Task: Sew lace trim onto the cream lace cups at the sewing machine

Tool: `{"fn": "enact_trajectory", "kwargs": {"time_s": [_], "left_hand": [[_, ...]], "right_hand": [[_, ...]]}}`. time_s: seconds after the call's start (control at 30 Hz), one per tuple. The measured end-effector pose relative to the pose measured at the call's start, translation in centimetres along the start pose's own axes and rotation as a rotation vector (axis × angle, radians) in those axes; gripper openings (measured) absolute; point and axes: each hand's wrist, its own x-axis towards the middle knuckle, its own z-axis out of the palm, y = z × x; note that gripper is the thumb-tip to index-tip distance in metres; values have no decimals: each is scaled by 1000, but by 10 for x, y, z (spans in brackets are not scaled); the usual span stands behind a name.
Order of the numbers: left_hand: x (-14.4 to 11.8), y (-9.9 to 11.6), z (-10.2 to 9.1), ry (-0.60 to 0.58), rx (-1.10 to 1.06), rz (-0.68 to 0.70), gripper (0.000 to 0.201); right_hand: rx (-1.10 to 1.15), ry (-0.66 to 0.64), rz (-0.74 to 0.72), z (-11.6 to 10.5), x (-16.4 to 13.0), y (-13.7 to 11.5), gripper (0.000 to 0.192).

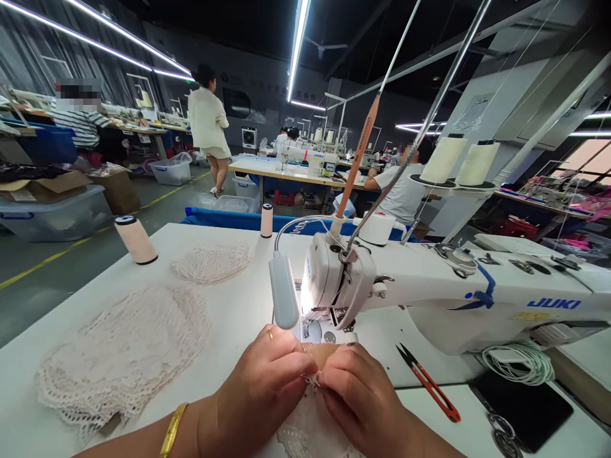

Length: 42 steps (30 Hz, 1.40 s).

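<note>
In front of the sewing machine (334, 280), my left hand (267, 381) and my right hand (358, 394) meet, each pinching the edge of a piece of white lace fabric (312, 423). The lace hangs down toward me between the two hands. A tan patch (319, 356) shows just beyond my fingertips; I cannot tell what it is. The needle area lies right behind my hands, lit by a grey lamp (284, 292). Left of my arm, a stack of lace pieces (128, 350) rests on the white table (224, 343), with a smaller lace pile (212, 262) behind it.
Orange thread snips (429, 385) lie to the right, near a black flat object (525, 407), keys (503, 436) and coiled white cord (518, 364). Pale thread cones (136, 240) stand toward the table's far side. Co-workers and other sewing tables are farther off.
</note>
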Motion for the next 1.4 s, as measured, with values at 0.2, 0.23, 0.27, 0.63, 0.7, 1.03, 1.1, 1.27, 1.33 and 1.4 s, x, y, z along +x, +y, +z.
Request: {"fn": "enact_trajectory", "kwargs": {"time_s": [0.2,0.23,0.27,0.63,0.7,1.03,1.1,1.27,1.33,1.4], "left_hand": [[-1,5,0,11,-50,-37,21],[-2,6,0,3,-61,-50,21],[-2,6,-1,-10,-78,-66,21],[9,-4,9,-288,-46,-447,24],[8,-9,15,-293,62,-451,25],[3,-14,20,-119,259,1,28],[2,-15,18,-154,229,11,29],[-3,-18,17,-199,249,-24,31],[-4,-19,18,-208,258,-29,32],[-5,-19,18,-215,265,-27,32]], "right_hand": [[-14,10,-23,1,-1,-1,16],[-18,7,-18,1,0,-1,15],[-22,1,-13,1,0,-1,15],[-136,-116,350,22,-5,5,18],[-142,-179,439,27,-5,8,20],[-267,-217,582,35,-6,16,18],[-284,-199,568,34,-5,16,17],[-383,-174,413,25,-10,15,15],[-404,-161,335,19,-13,13,18],[-391,-166,282,15,-14,11,22]]}}
